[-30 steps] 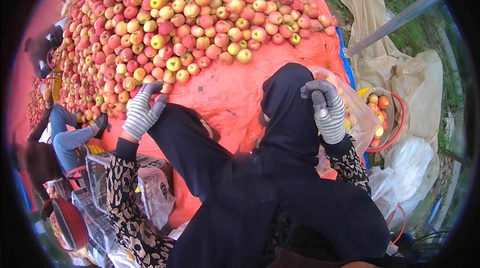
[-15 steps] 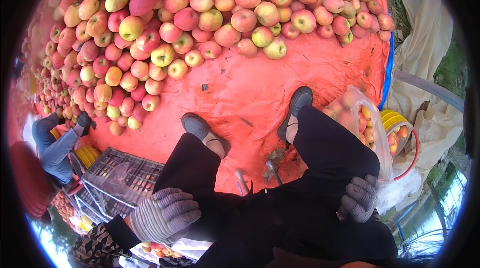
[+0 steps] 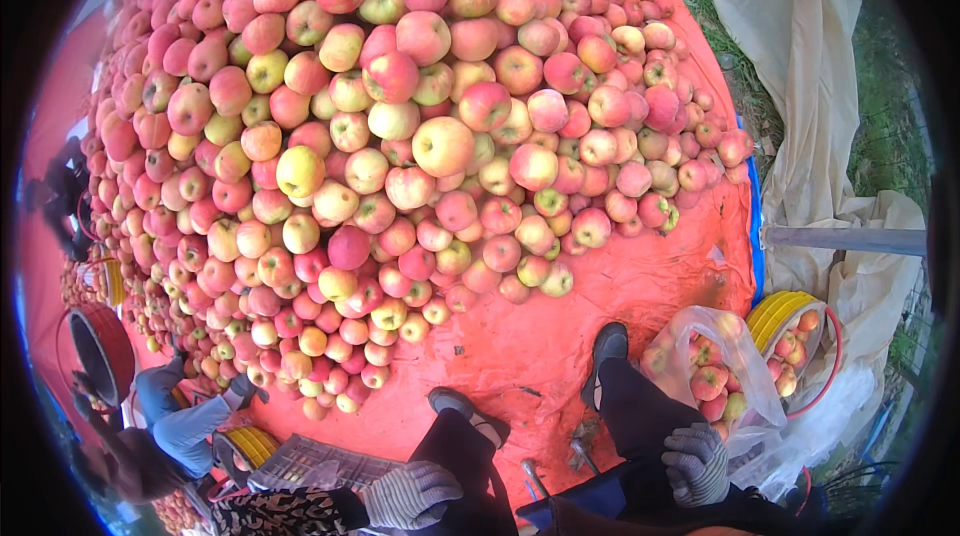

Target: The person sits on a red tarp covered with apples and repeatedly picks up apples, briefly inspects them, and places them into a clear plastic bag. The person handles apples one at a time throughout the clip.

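Both hands wear grey striped knit gloves and rest on my dark-trousered legs. My left hand lies on the left thigh, its fingers stretched out and nothing in it. Over the right thigh lies my right hand, the fingers loosely bent and a little apart, also holding nothing. Beside that hand stands a clear plastic bag with apples in it. A large heap of red and yellow apples spreads over the red sheet in front of my feet.
At the right, a yellow basket with a red handle holds apples. A grey pole and beige cloth lie beyond the sheet's blue edge. At the left sit a dark crate and a person in blue trousers, near a red basket.
My view has tilted up, so more of the apple heap shows and my legs and hands sit lower. Both hands stay on my legs. The other person's red basket is now raised.
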Demonstrator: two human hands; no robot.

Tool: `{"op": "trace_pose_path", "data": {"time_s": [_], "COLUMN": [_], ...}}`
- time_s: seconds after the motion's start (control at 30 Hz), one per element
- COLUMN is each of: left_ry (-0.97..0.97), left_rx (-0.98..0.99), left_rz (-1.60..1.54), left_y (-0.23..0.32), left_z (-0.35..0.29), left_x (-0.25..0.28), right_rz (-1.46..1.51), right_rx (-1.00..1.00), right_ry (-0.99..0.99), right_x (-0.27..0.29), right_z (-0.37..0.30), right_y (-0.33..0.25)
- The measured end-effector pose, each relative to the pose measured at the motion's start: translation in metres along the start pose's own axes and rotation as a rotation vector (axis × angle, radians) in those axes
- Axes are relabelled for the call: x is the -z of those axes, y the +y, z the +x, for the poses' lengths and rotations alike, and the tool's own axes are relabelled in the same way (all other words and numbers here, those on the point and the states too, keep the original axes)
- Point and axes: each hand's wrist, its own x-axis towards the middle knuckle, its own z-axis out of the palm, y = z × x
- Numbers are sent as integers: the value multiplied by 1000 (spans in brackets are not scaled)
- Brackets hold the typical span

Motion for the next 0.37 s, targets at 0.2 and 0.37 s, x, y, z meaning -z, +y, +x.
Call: {"op": "trace_pose_path", "data": {"time_s": [0.2, 0.37], "left_ry": [-8, 32], "left_rx": [136, 341], "left_rz": [30, 449], "left_y": [15, 37], "left_z": [9, 1], "left_x": [-17, -49], "right_rz": [31, 445], "right_rx": [-112, -618], "right_ry": [43, 501], "right_x": [8, -22], "right_z": [-19, -68], "right_y": [-4, 5]}}
